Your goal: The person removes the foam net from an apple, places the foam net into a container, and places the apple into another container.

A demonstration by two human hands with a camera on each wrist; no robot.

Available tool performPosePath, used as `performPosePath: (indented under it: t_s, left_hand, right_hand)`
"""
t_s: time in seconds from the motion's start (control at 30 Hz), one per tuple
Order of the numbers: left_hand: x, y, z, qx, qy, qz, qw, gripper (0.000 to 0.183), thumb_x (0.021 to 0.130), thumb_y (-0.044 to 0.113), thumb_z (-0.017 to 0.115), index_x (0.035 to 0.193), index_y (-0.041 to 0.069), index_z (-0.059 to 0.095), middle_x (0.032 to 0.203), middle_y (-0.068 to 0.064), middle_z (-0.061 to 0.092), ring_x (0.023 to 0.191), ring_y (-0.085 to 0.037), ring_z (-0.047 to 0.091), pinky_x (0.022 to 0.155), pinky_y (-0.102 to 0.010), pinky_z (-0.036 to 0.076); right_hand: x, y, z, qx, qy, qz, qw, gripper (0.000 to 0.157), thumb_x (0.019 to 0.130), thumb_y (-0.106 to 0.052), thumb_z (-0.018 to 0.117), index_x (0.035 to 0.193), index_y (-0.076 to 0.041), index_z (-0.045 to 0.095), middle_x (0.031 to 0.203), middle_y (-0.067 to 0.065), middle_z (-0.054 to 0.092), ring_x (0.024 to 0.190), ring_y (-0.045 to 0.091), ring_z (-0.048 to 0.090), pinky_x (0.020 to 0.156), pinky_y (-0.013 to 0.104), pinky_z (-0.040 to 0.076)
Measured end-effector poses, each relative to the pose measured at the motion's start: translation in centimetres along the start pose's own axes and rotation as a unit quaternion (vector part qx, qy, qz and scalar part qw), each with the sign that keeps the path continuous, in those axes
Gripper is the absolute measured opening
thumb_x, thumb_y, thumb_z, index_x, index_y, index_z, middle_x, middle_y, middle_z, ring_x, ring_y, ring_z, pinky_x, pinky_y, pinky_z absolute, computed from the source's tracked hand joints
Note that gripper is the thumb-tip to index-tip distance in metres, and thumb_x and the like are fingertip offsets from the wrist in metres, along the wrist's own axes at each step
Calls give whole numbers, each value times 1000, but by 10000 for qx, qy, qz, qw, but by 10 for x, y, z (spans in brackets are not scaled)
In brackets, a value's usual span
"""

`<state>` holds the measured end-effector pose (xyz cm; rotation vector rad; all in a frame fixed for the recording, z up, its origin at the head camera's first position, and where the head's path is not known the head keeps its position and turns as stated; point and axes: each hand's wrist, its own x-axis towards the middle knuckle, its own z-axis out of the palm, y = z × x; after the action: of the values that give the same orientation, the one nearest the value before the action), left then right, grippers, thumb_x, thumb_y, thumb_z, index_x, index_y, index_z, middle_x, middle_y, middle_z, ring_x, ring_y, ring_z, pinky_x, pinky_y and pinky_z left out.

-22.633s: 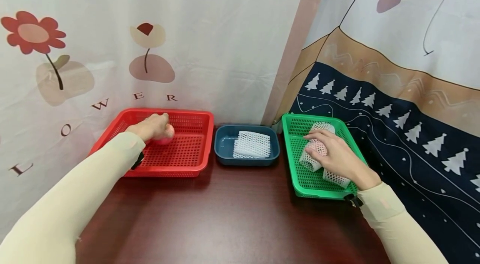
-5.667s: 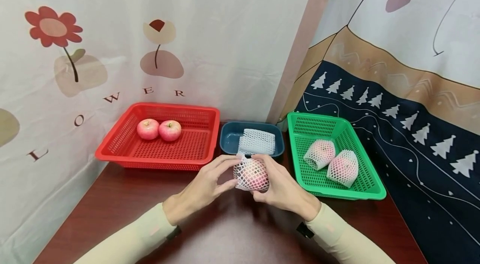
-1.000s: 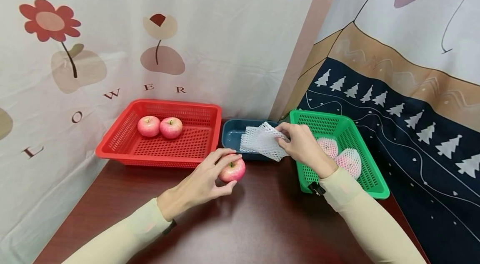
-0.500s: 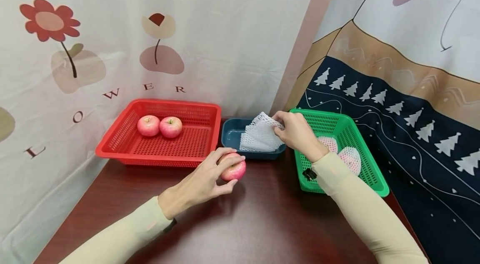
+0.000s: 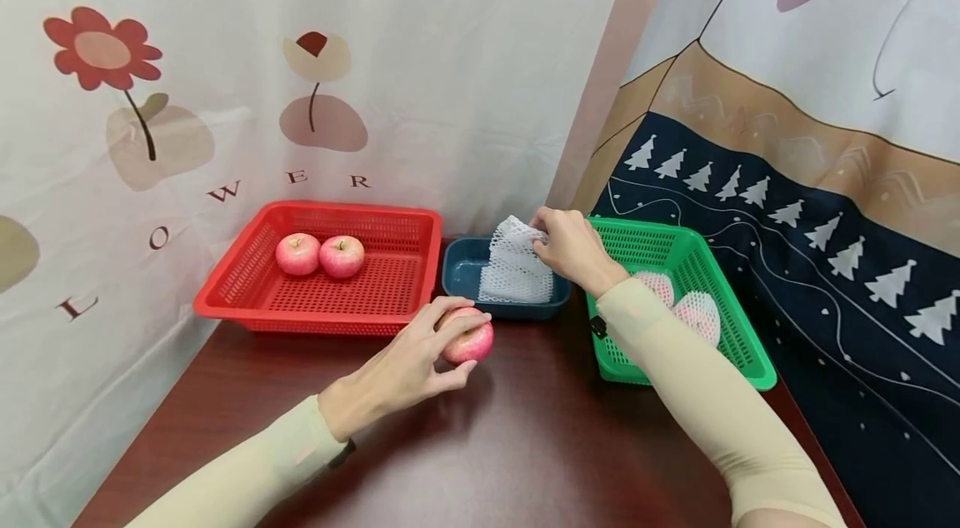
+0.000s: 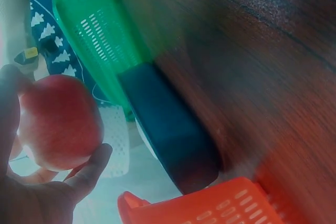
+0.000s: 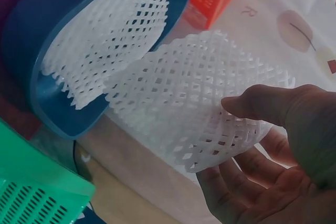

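Note:
My left hand (image 5: 393, 370) grips a bare pink-red apple (image 5: 474, 340) above the table, in front of the red basket and blue tray. In the left wrist view, fingers and thumb curl round that apple (image 6: 63, 121). Over the small blue tray (image 5: 462, 268), my right hand (image 5: 579, 249) pinches a white foam net sleeve (image 5: 512, 241) at its edge. The right wrist view shows this flattened foam net (image 7: 184, 93) between thumb and fingers, its far end close to other foam netting (image 7: 113, 35) lying in the tray; whether they touch I cannot tell.
A red basket (image 5: 375, 324) at the left holds two bare apples (image 5: 320, 255). On the right, a green basket (image 5: 738, 328) contains two apples in foam nets (image 5: 697, 316), partly hidden by my right forearm. A printed curtain (image 5: 465, 78) hangs behind the containers.
Earlier both hands held a netted apple; now that apple is bare in my left hand. Over the last second my right hand has carried the foam net leftward and back over the blue tray.

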<state>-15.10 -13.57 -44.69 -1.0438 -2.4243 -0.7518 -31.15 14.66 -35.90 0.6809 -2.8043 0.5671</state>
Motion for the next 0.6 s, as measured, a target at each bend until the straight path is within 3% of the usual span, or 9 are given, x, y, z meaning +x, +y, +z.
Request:
performPosePath:
  t_s: [0.33,0.6]
  left_hand:
    - [-2,2,0,-34,-98,-99,9999,73,94,23,96,161,20,67,159,-13,62,144,-29,63,110,-44,69]
    - [-1,1,-1,-44,-87,-113,9999,74,94,24,95,162,21,66,160,-12,62,144,-29,63,111,-46,68]
  right_hand:
    - [10,5,9,-79,16,312,9995,13,106,-11,76,118,-9,80,114,15,85,86,31,74,68,45,61]
    - [23,5,16,-190,32,442,9988,10,106,-8,74,115,-8,79,117,15,84,91,36,79,73,51,66]
